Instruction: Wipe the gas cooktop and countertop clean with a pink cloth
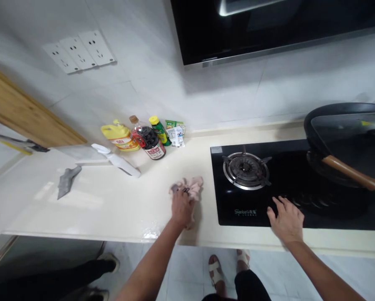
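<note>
My left hand [181, 209] presses a crumpled pale pink cloth [194, 187] against the white countertop [118, 209], with its fingers closed over it. Wet spots glisten on the counter to the left of that forearm. At the front edge of the black gas stove [237, 200], my right hand [287, 220] lies with fingers spread and holds nothing. Left of the stove's near end, behind the cloth, stand a dark sauce bottle [149, 140], a yellow detergent bottle [121, 136], a green bottle with a yellow cap [160, 131] and small packets [176, 134].
A wok with a glass lid and wooden handle [350, 171] sits on the right side of the stove, beside the bare burner [245, 169]. A white spray bottle [118, 161] and a grey rag [67, 181] lie leftward. Another person's leg [77, 274] shows at lower left. Overhead hangs a black range hood [269, 29].
</note>
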A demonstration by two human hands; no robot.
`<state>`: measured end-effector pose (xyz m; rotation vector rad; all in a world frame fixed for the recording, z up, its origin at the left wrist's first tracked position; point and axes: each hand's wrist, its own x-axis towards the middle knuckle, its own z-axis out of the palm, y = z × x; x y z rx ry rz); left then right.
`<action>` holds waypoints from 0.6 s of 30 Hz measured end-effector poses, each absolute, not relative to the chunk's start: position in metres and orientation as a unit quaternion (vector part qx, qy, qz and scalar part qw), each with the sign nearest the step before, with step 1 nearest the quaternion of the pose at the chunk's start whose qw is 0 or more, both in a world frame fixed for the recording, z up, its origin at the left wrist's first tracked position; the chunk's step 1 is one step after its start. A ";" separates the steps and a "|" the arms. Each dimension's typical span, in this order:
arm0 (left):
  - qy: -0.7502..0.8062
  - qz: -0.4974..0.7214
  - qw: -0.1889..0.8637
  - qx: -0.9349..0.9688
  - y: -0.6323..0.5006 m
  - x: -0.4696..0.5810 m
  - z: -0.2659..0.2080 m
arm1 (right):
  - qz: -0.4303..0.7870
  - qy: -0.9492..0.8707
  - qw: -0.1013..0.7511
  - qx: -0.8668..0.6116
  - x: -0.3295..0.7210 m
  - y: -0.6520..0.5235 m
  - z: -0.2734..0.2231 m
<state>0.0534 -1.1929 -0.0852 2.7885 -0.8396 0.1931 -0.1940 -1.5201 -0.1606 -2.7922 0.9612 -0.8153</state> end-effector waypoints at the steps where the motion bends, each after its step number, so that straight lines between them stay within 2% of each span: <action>1: -0.255 0.064 0.109 0.959 -1.170 0.054 -0.084 | -0.267 0.313 0.041 -0.910 -0.194 -1.520 -0.161; 10: 0.110 0.069 0.121 0.984 -0.992 0.054 -0.052 | -0.264 0.316 0.060 -0.910 -0.196 -1.523 -0.165; 14: 0.234 0.073 0.165 0.955 -0.977 0.054 -0.054 | -0.258 0.316 0.073 -0.910 -0.197 -1.525 -0.167; 18: 0.292 0.074 0.213 0.929 -0.996 0.039 -0.071 | -0.250 0.320 0.082 -0.910 -0.196 -1.524 -0.165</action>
